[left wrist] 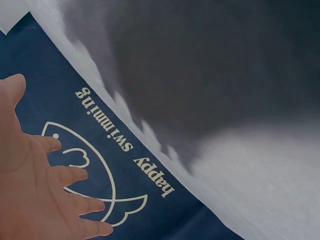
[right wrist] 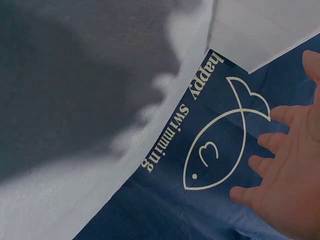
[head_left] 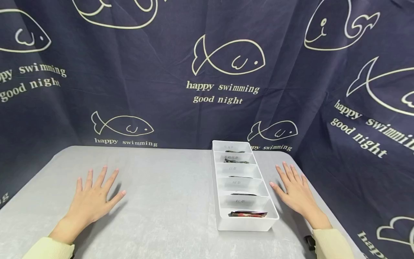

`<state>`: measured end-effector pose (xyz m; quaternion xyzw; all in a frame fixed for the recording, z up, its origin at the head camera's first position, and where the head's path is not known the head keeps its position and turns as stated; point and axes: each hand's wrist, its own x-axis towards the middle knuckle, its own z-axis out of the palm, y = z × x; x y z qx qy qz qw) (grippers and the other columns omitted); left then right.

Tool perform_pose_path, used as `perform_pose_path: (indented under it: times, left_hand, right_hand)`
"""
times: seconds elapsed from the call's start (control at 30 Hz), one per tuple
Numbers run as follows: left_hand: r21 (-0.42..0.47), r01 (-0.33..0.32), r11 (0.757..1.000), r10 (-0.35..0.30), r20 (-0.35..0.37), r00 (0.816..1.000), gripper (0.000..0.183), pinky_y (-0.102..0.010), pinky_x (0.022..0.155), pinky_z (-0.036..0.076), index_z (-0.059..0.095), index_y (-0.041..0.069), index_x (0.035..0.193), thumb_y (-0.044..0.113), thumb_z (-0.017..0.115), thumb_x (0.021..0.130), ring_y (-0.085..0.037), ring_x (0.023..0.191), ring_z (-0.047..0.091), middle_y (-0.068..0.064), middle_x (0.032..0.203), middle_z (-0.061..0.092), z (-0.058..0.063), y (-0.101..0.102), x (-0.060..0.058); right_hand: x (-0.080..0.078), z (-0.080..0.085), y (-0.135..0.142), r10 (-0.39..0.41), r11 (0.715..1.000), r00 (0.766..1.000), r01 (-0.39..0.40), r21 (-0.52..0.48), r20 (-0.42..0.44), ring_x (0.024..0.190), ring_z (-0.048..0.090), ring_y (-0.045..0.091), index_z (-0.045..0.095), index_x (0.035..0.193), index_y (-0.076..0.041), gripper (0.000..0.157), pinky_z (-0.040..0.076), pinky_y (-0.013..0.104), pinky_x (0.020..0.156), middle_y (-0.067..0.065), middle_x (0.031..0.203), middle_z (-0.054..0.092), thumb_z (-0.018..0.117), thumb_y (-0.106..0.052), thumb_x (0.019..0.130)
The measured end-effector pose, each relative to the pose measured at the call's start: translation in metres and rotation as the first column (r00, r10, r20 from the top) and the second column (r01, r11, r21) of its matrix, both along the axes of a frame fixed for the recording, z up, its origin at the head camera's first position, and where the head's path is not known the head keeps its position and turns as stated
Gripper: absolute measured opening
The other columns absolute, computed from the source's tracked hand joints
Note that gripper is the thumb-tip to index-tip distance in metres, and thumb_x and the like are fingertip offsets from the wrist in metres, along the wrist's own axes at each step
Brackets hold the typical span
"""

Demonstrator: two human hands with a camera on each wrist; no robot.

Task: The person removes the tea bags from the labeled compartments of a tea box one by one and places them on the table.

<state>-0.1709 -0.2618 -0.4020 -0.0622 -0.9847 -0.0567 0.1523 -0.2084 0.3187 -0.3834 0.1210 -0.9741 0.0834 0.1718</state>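
My left hand point(head_left: 91, 202) is held over the left side of the grey table, palm down with fingers spread, holding nothing. On the right, my right hand point(head_left: 295, 192) is beside a long white divider box point(head_left: 247, 225), also palm down with straight, spread fingers and nothing in them. The box's several compartments run front to back and carry printed Chinese labels. Dark and red flat packets point(head_left: 248, 214) lie in the front compartment. A dark packet point(head_left: 237, 161) shows further back; thin dark edges show in other compartments. Both wrist views show the palms, left point(left wrist: 40, 185) and right point(right wrist: 292, 170).
A grey tabletop point(head_left: 161, 201) stretches between the left hand and the box. Dark blue curtain cloth point(head_left: 174, 118) with fish drawings and lettering hangs behind the table and along its sides. Pale sleeves point(head_left: 48, 249) cover both forearms, and a small black object point(head_left: 309, 242) sits by the right cuff.
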Motion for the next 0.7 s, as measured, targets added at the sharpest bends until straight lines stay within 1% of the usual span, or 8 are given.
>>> perform_pose_path:
  times: [0.2, 0.3, 0.43, 0.57, 0.7]
  left_hand:
    - [0.000, 0.013, 1.000, -0.013, -0.028, 1.000, 0.074, -0.071, 0.097, 0.002, 0.026, 0.020, 0.144, 0.060, 0.044, 0.085, -0.058, 0.129, 0.013, -0.026, 0.145, 0.026, 0.000, 0.002, -0.001]
    - [-0.001, 0.023, 1.000, -0.023, -0.029, 0.999, 0.074, -0.070, 0.098, 0.002, 0.026, 0.019, 0.144, 0.060, 0.044, 0.085, -0.057, 0.130, 0.011, -0.025, 0.145, 0.026, 0.000, 0.004, -0.002]
    - [-0.017, 0.038, 0.999, -0.039, -0.047, 0.998, 0.075, -0.069, 0.098, 0.007, 0.028, 0.017, 0.143, 0.061, 0.045, 0.085, -0.056, 0.129, 0.016, -0.024, 0.145, 0.028, 0.003, 0.008, -0.003]
    - [-0.031, 0.062, 0.998, -0.065, -0.091, 0.994, 0.073, -0.067, 0.098, 0.013, 0.033, 0.016, 0.140, 0.060, 0.047, 0.084, -0.053, 0.127, 0.024, -0.022, 0.143, 0.033, 0.006, 0.014, -0.005]
    - [-0.045, 0.089, 0.995, -0.094, -0.124, 0.988, 0.071, -0.065, 0.098, 0.017, 0.036, 0.015, 0.139, 0.058, 0.049, 0.084, -0.051, 0.126, 0.027, -0.020, 0.141, 0.036, 0.008, 0.021, -0.007]
  right_hand:
    - [0.001, 0.001, 0.000, 0.003, 1.000, 1.000, -0.003, -0.008, 0.001, 0.139, 0.011, 0.037, 0.031, 0.141, -0.008, 0.067, 0.011, 0.063, 0.102, 0.022, 0.147, 0.024, 0.046, -0.047, 0.090]
    - [0.000, 0.002, 0.000, 0.006, 1.000, 1.000, -0.006, -0.009, 0.000, 0.139, 0.013, 0.038, 0.031, 0.142, -0.008, 0.067, 0.011, 0.064, 0.102, 0.022, 0.147, 0.025, 0.046, -0.047, 0.090]
    - [-0.002, 0.002, -0.001, 0.013, 1.000, 1.000, -0.013, -0.013, 0.007, 0.139, 0.013, 0.038, 0.030, 0.142, -0.007, 0.067, 0.010, 0.064, 0.102, 0.020, 0.148, 0.023, 0.045, -0.047, 0.090]
    - [-0.003, 0.004, -0.003, 0.023, 1.000, 1.000, -0.023, -0.020, 0.009, 0.139, 0.013, 0.037, 0.029, 0.142, -0.007, 0.066, 0.011, 0.064, 0.102, 0.018, 0.150, 0.022, 0.045, -0.046, 0.091]
    - [-0.005, 0.004, -0.007, 0.037, 0.999, 0.999, -0.037, -0.019, -0.005, 0.138, 0.018, 0.036, 0.030, 0.142, -0.008, 0.065, 0.014, 0.065, 0.100, 0.017, 0.149, 0.024, 0.045, -0.045, 0.091]
